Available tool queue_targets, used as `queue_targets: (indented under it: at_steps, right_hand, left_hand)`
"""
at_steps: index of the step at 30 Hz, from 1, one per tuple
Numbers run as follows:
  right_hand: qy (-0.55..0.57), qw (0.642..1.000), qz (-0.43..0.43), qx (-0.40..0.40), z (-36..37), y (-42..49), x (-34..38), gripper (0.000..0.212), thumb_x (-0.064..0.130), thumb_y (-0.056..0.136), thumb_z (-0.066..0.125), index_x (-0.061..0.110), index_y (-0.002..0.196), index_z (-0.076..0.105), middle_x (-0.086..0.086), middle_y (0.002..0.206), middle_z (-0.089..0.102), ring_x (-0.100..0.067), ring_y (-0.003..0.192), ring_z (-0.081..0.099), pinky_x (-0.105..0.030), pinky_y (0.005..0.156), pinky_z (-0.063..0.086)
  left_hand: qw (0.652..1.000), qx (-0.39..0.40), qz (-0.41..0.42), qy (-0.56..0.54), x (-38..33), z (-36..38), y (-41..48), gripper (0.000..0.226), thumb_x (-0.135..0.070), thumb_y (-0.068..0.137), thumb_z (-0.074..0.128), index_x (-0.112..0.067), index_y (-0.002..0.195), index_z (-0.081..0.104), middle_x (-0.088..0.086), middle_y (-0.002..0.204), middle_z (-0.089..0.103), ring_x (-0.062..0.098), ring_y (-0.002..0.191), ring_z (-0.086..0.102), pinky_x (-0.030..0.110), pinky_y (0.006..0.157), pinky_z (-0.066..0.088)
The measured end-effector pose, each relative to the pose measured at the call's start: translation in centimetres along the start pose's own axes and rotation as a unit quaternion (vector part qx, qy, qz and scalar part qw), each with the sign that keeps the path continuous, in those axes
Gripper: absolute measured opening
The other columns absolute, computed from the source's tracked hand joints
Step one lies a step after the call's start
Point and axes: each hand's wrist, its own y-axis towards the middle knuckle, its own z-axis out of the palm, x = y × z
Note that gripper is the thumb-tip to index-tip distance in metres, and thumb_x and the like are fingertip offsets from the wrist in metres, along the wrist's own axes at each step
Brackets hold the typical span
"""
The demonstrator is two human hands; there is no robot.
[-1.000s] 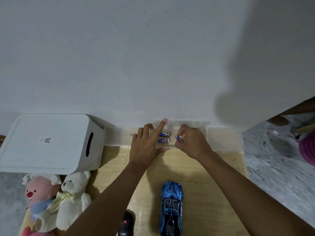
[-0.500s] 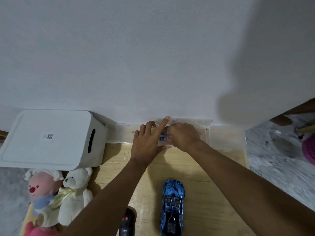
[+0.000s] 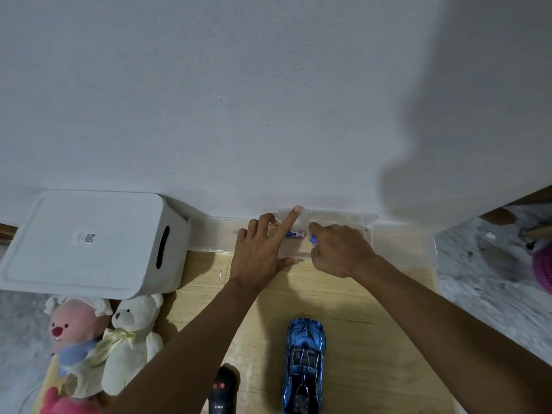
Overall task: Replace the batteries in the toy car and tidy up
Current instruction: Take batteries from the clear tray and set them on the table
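A shiny blue toy car (image 3: 303, 366) stands on the wooden table, nose toward the wall. At the wall lies a small clear plastic box (image 3: 337, 218) with its lid up. My left hand (image 3: 263, 252) steadies the box, index finger stretched to the lid's edge and thumb along the front wall. One blue-and-white battery (image 3: 295, 233) lies inside. My right hand (image 3: 340, 249) is curled over the box and pinches a second blue battery (image 3: 313, 239), only its tip showing.
A white lidded storage bin (image 3: 86, 243) lies on its side at the left, with a pink plush (image 3: 74, 336) and a white teddy bear (image 3: 131, 339) below it. A black remote control (image 3: 222, 389) sits left of the car. A larger clear tray (image 3: 403, 243) edges the wall.
My right hand reached left over the batteries in the box, then drew back right holding one. Only one battery now shows in the box. My left hand has stayed on the box.
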Motion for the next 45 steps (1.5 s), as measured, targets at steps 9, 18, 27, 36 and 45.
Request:
queue_targets:
  at_steps: [9, 18, 27, 36, 45]
  right_hand:
    - [0.078, 0.992, 0.071, -0.069, 1.2, 0.6, 0.2, 0.042, 0.046, 0.106, 0.037, 0.018, 0.099, 0.067, -0.009, 0.084, 0.07, -0.033, 0.08, 0.067, -0.034, 0.065, 0.044]
    - [-0.078, 0.994, -0.015, -0.081, 1.7, 1.9, 2.1, 0.026, 0.03, 0.099, 0.052, 0.025, 0.117, 0.069, -0.003, 0.092, 0.073, -0.027, 0.079, 0.069, -0.032, 0.064, 0.045]
    - [-0.083, 0.994, 0.047, -0.062, 1.7, 2.4, 3.3, 0.016, 0.017, 0.096, 0.057, 0.012, 0.106, 0.069, -0.008, 0.096, 0.071, -0.029, 0.084, 0.068, -0.034, 0.066, 0.045]
    - [0.089, 0.989, 0.078, -0.094, 1.5, -6.4, 0.7, 0.02, 0.041, 0.095, 0.058, 0.031, 0.112, 0.065, 0.003, 0.084, 0.072, -0.018, 0.069, 0.066, -0.028, 0.061, 0.049]
    - [0.001, 0.996, 0.069, -0.064, 6.1, -5.9, 2.2, 0.028, 0.033, 0.1, 0.049, 0.019, 0.121, 0.059, -0.006, 0.094, 0.071, -0.031, 0.08, 0.067, -0.032, 0.062, 0.041]
  left_hand:
    - [1.0, -0.013, -0.006, 0.002, -0.1, 0.1, 0.0, 0.13, -0.072, 0.067, 0.079, -0.042, 0.162, -0.004, 0.003, 0.122, 0.055, 0.023, 0.096, 0.056, 0.039, 0.077, 0.052]
    - [1.0, -0.008, -0.008, -0.01, -0.2, 0.4, -0.2, 0.131, -0.065, 0.066, 0.084, -0.043, 0.16, -0.005, 0.004, 0.121, 0.054, 0.023, 0.098, 0.056, 0.041, 0.078, 0.053]
    - [1.0, 0.004, -0.009, 0.002, -0.2, 0.2, -0.2, 0.126, -0.065, 0.071, 0.081, -0.042, 0.161, -0.004, 0.005, 0.123, 0.053, 0.024, 0.1, 0.055, 0.04, 0.08, 0.051]
    - [1.0, -0.011, -0.007, 0.004, -0.3, 0.1, -0.3, 0.132, -0.069, 0.072, 0.078, -0.045, 0.158, -0.019, 0.006, 0.123, 0.055, 0.025, 0.096, 0.056, 0.042, 0.078, 0.052]
    - [0.999, 0.006, -0.022, 0.026, -0.7, 0.3, -0.6, 0.124, -0.065, 0.073, 0.08, -0.04, 0.16, -0.005, 0.009, 0.125, 0.053, 0.027, 0.098, 0.056, 0.043, 0.078, 0.052]
